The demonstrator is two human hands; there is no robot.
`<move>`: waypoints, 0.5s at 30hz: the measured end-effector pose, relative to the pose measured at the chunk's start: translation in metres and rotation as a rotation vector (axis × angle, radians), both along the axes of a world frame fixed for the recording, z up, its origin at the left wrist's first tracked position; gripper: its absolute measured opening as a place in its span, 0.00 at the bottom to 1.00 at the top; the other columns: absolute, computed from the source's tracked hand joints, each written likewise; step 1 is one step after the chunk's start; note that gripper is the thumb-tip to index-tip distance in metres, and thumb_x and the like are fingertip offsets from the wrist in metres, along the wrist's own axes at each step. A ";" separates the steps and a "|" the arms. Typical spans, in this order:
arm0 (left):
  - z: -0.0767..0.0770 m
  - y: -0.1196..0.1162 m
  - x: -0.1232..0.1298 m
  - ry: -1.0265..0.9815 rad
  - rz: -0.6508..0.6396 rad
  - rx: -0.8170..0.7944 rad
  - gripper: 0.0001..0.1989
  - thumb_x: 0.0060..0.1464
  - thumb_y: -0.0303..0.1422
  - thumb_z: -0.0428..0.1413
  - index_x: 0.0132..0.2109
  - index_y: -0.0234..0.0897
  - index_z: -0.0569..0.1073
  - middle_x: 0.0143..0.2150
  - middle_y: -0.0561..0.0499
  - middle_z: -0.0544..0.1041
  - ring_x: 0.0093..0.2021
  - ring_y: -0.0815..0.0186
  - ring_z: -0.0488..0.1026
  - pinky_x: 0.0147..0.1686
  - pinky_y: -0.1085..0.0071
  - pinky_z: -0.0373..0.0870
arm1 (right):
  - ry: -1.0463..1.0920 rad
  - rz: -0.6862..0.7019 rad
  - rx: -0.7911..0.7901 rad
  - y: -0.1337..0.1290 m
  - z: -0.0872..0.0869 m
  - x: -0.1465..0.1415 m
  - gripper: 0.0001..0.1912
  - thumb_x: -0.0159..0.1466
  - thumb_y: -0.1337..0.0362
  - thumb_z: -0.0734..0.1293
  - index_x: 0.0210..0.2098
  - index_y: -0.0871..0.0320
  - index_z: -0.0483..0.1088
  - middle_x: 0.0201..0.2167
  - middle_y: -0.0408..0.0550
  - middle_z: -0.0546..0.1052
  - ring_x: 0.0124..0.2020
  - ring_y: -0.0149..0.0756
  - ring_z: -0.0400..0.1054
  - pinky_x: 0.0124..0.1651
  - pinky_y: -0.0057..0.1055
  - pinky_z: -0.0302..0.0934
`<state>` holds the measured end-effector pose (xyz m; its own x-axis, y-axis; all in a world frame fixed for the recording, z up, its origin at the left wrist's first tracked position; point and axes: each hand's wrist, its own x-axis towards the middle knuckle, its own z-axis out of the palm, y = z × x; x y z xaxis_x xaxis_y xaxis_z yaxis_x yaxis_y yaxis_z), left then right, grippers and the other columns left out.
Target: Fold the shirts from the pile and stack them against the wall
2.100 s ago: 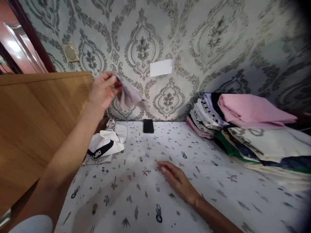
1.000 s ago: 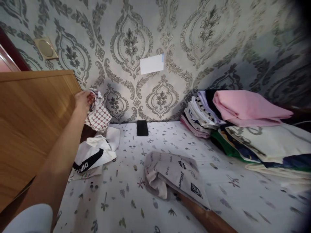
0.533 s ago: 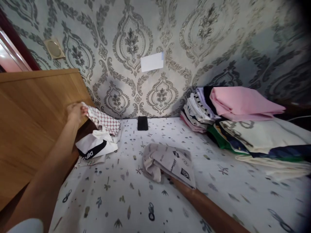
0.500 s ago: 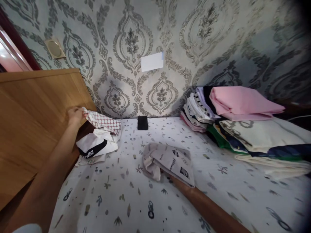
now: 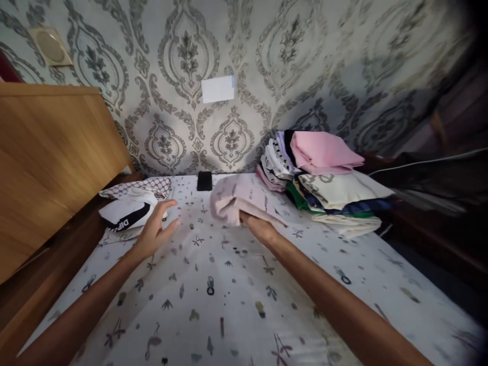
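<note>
A folded light pinkish-grey garment (image 5: 244, 195) with dark print hangs over my right hand (image 5: 257, 226), which grips it from beneath; the fingertips are hidden in the cloth. My left hand (image 5: 158, 229) is empty, thumb and fingers apart, just right of a small pile at the left. That pile has a white garment with a black lettered band (image 5: 127, 216) in front of a red-and-white patterned cloth (image 5: 133, 187). Both hands are above the white printed sheet (image 5: 209, 315).
A black flat object (image 5: 205, 181) lies by the wallpapered wall. Stacked folded clothes, topped by a pink one (image 5: 324, 150), stand at the right. A wooden panel (image 5: 57, 168) borders the left side. A white cable (image 5: 430, 161) runs at the right.
My left hand has let go of the patterned cloth and moved right and nearer, fingers apart. The garment in my right hand has shifted up and slightly left. The camera view has turned right.
</note>
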<state>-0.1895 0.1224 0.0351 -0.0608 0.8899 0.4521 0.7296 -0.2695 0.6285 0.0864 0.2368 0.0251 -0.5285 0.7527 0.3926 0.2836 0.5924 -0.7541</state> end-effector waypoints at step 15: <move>-0.030 -0.041 0.012 -0.825 0.157 -0.364 0.29 0.45 0.46 0.66 0.53 0.42 0.69 0.52 0.42 0.76 0.56 0.50 0.74 0.46 0.57 0.75 | -0.058 0.174 -0.482 -0.038 -0.022 0.065 0.22 0.63 0.58 0.67 0.54 0.60 0.75 0.29 0.45 0.76 0.24 0.30 0.63 0.27 0.27 0.59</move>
